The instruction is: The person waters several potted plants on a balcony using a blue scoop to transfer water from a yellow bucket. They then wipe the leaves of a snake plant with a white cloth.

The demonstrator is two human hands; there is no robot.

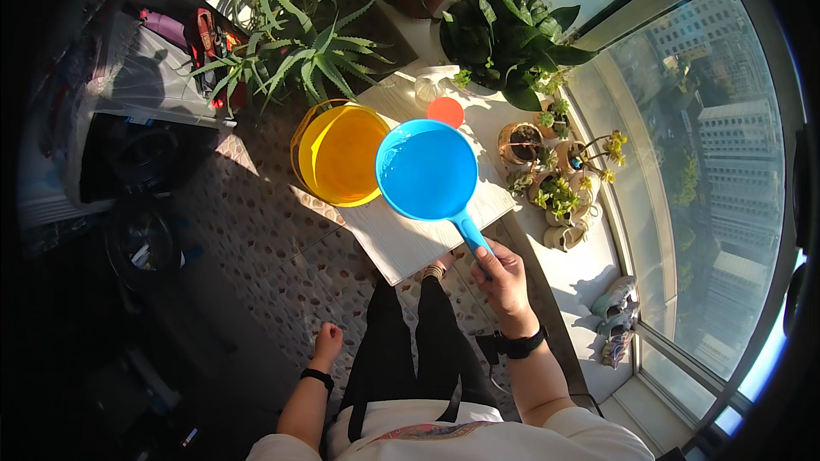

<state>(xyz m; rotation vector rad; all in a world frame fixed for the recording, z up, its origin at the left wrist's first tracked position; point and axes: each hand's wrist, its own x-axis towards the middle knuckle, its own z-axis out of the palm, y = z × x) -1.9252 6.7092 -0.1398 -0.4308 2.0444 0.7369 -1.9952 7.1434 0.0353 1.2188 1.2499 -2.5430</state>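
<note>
My right hand grips the handle of a blue plastic water ladle, whose bowl holds clear water. The ladle is over a pale wood-grain board and overlaps the rim of a yellow plastic bucket to its left. A raised handle stands at the bucket's far left side. Just beyond the ladle are a round orange-red object and a clear spray bottle with a white head. Low at my left side, my left hand is curled closed, with nothing visible in it.
Aloe plants spread beyond the bucket, and a broad-leaved potted plant stands farther right. Several small succulent pots and shoes line the window ledge. Plastic-covered items are at left above a pebble-patterned floor.
</note>
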